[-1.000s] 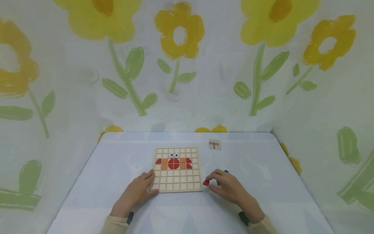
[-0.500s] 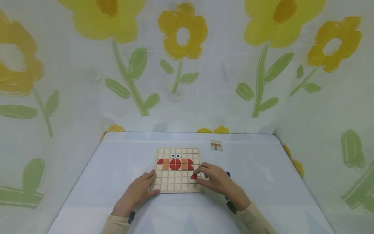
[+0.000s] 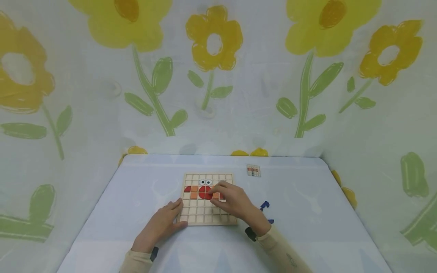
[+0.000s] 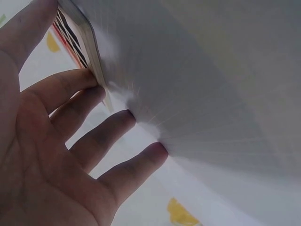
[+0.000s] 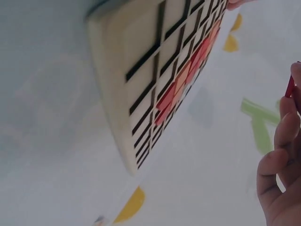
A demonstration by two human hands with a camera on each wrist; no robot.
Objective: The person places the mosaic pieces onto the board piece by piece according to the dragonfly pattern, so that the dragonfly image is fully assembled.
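Observation:
A wooden grid board (image 3: 207, 218) lies flat on the table. Its cells hold two white eye pieces (image 3: 205, 182), a red circle (image 3: 203, 191) of quarter pieces, orange squares (image 3: 194, 192) and a red quarter-circle (image 3: 187, 189) at the left. My left hand (image 3: 162, 223) rests against the board's left edge, fingers fairly straight and thumb at the near corner. Above the board, my right hand (image 3: 233, 201) pinches a small red quarter-circle piece (image 5: 290, 86) between thumb and fingertips, near the red circle. That hand covers part of the orange and red pieces on the right.
Several dark blue pieces (image 3: 265, 204) lie on the table to the right of the board, partly behind the right forearm. Beyond the board's far right corner is a small pattern card (image 3: 253, 170). Flower-printed cloth walls (image 3: 239, 125) enclose the table's back and sides.
The right hand has carried the red quarter-circle from beside the board's right edge leftward and away over the board to the red circle. The left hand has stayed at the board's edge.

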